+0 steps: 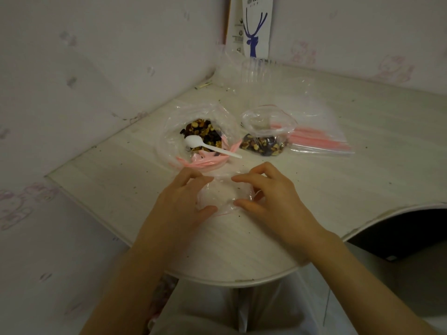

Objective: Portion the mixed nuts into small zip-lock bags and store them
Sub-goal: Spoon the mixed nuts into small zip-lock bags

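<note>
An empty small zip-lock bag [223, 193] lies on the table near the front edge. My left hand [180, 204] pinches its left side between thumb and fingers. My right hand [268, 197] pinches its right side, and the bag's mouth is spread between them. Behind it sits a large clear bag of mixed nuts [202, 134] with its top rolled down. A white plastic spoon [208, 145] rests on the nuts with its handle pointing right. To the right stands a small zip-lock bag [264, 139] partly filled with nuts, its mouth open.
A flat stack of unused zip-lock bags with pink strips [319, 141] lies right of the filled bag. Crumpled clear plastic [244, 71] and a white coffee packet [256, 25] stand in the back corner. Walls close off the table [362, 177] at left and back.
</note>
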